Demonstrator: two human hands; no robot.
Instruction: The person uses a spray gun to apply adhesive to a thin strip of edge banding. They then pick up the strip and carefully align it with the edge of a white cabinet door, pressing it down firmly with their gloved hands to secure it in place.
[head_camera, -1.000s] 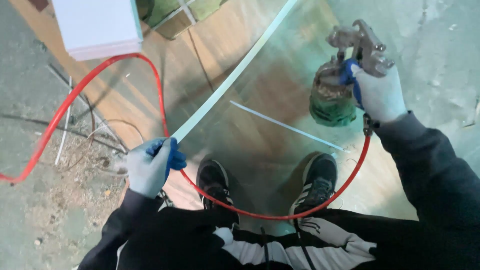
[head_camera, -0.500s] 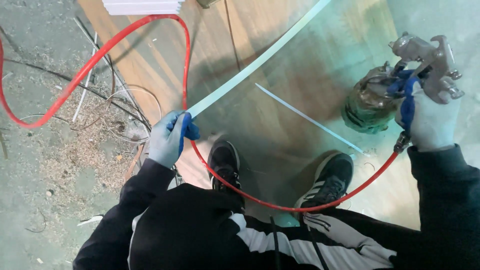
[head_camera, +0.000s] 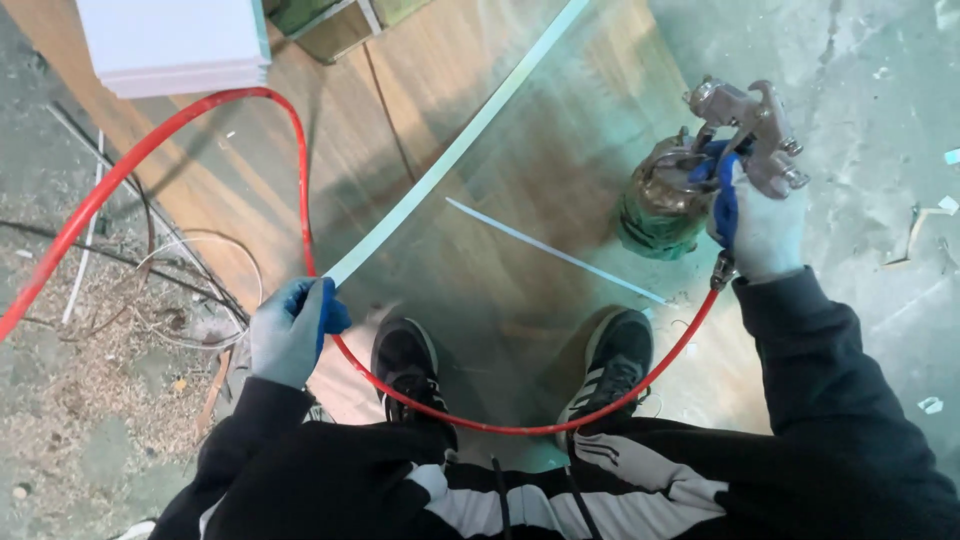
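The glossy red rubber air hose crosses brown wood-grain floor boards. The long thin strip of trim is pale mint white. The metal spray gun is dull silver over a green-stained cup. Both gloves are grey with blue palms. The black sneakers carry white stripes.

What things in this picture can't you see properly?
- Head view: the red hose runs off the left edge, so its far end is cut off.
- The long white strip leaves the top edge; its length cannot be told.
- The left hand covers the strip's near end.
- The right hand hides the spray gun handle.
- The white boards are cut off at the top.
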